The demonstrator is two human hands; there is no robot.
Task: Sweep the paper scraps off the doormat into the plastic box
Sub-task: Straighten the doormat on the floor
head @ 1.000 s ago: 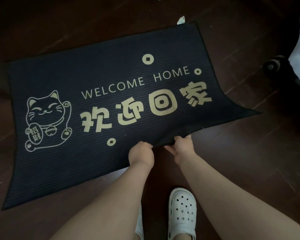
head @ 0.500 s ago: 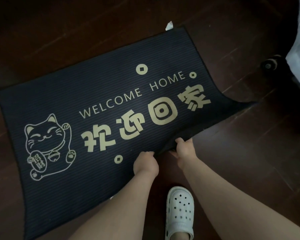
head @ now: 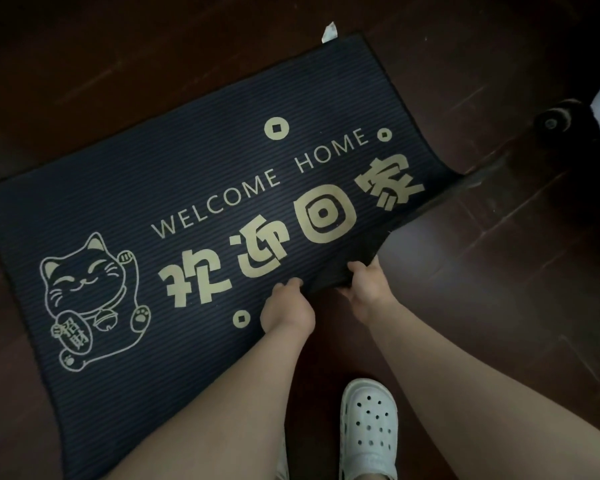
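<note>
Dark floorboards (head: 499, 306) are carrying the doormat (head: 187, 168), its near edge rising higher while left grip (head: 286, 310) and right grip (head: 368, 289) are pinching it, one paper scrap (head: 329, 31) already lying just beside its far corner.

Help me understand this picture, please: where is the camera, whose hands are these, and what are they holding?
There is no machine here: a person works with bare hands. The single picture comes from a wide-angle camera worn on the head, looking down, so the forearms reach in from the bottom. On the dark wooden floor lies a dark ribbed doormat printed in gold with WELCOME HOME, Chinese characters and a waving cat. The left hand and the right hand both grip its near edge, which is bunched up between them. A small white paper scrap lies by the mat's far edge. A white perforated clog on the person's foot shows below. No plastic box is in view.
</note>
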